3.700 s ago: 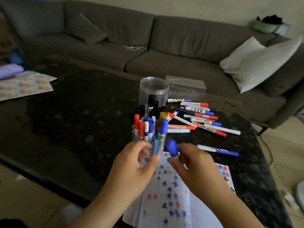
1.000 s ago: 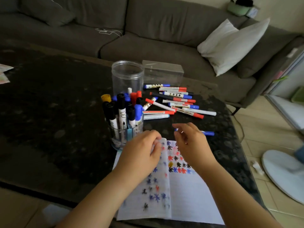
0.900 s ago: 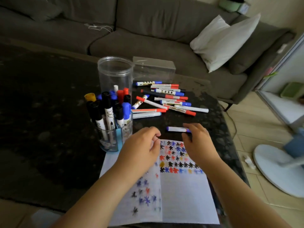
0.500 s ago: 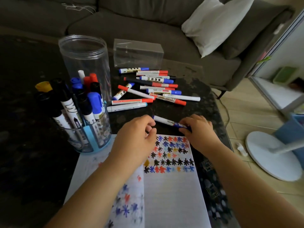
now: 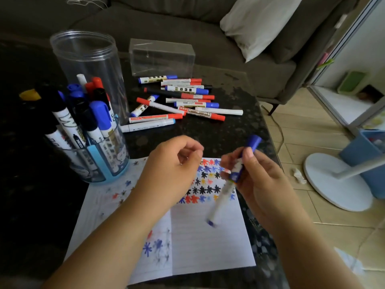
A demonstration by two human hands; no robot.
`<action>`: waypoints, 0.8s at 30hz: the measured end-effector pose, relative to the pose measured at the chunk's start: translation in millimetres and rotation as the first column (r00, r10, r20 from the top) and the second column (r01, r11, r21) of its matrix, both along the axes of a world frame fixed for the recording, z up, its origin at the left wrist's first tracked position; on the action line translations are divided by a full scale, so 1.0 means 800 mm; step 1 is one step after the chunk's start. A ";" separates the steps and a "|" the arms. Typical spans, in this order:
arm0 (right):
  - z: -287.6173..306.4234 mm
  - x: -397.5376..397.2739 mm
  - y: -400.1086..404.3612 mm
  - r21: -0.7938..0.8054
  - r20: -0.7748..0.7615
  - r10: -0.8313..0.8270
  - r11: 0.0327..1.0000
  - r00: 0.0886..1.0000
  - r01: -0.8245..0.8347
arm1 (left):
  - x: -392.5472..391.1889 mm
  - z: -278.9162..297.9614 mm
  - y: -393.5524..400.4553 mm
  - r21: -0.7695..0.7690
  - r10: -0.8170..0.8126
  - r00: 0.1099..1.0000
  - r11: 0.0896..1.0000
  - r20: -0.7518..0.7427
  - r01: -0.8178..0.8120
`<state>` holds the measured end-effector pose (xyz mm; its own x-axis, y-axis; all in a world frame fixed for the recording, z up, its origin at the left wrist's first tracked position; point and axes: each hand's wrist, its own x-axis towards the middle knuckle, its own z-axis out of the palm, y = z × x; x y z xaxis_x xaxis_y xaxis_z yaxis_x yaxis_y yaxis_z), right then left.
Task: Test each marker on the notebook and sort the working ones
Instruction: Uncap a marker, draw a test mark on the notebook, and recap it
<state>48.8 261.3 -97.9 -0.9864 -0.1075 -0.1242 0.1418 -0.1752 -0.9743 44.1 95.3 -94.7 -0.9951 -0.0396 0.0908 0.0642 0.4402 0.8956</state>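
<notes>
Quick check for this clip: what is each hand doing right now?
Left hand: fingers curled, holding nothing visible, above the notebook.
Right hand: grips a blue-capped marker.

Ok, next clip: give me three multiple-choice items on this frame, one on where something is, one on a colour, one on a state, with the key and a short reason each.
1. Where does the empty clear jar stand?
A. Behind the marker holder
B. On the notebook
C. On the sofa

2. What colour is the cap of the marker in the right hand?
A. Red
B. Blue
C. Yellow

3. What is the left hand doing?
A. Gripping a marker
B. Pressing flat on the table
C. Holding nothing, fingers curled, above the notebook

Key: 1 A, the jar rises just beyond the holder on the dark table. 2 B, the cap above the fingers is blue. 3 C, no marker shows in the left hand, which hovers over the page.
</notes>
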 end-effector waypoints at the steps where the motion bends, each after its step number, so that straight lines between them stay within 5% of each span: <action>1: 0.001 0.002 -0.004 -0.042 0.045 0.054 0.998 0.998 -0.052 | 0.000 -0.001 0.003 0.072 -0.003 0.998 0.997 0.064 -0.002; 3: 0.007 0.006 -0.013 -0.172 0.147 0.187 0.972 0.971 -0.161 | -0.001 -0.006 0.011 0.317 -0.070 0.976 0.948 0.204 0.002; 6: 0.005 0.007 -0.023 -0.374 0.259 0.340 0.898 0.904 -0.230 | -0.001 -0.006 0.020 0.664 -0.287 0.910 0.748 0.300 0.016; 10: -0.005 0.001 -0.022 -0.630 0.227 0.536 0.717 0.813 -0.297 | -0.005 0.000 0.022 0.870 -0.487 0.838 0.492 0.246 0.031; 12: -0.003 0.000 -0.020 -0.653 0.210 0.555 0.692 0.805 -0.307 | -0.005 0.002 0.025 0.895 -0.502 0.835 0.445 0.226 0.025; 15: 0.001 0.006 -0.024 -0.421 0.253 0.441 0.851 0.861 -0.313 | -0.004 0.001 0.033 0.846 -0.398 0.878 0.533 0.266 -0.014; 17: -0.012 0.011 -0.028 0.061 0.186 0.328 0.937 0.926 -0.344 | -0.008 -0.002 0.032 0.821 -0.284 0.913 0.565 0.293 -0.088; 19: -0.030 0.016 -0.033 0.495 0.015 0.286 0.830 0.958 -0.256 | -0.012 -0.007 0.029 0.780 -0.195 0.929 0.610 0.315 -0.136; 24: -0.034 0.010 -0.016 0.664 -0.005 0.220 0.730 0.975 -0.161 | -0.012 -0.011 0.026 0.648 -0.034 0.962 0.745 0.272 -0.157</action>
<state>56.8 248.7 -124.7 -0.9635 -0.2153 -0.1591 0.0205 0.5334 -0.8456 34.4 115.7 -103.7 -0.9712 -0.0558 -0.2316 -0.2086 -0.2705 0.9398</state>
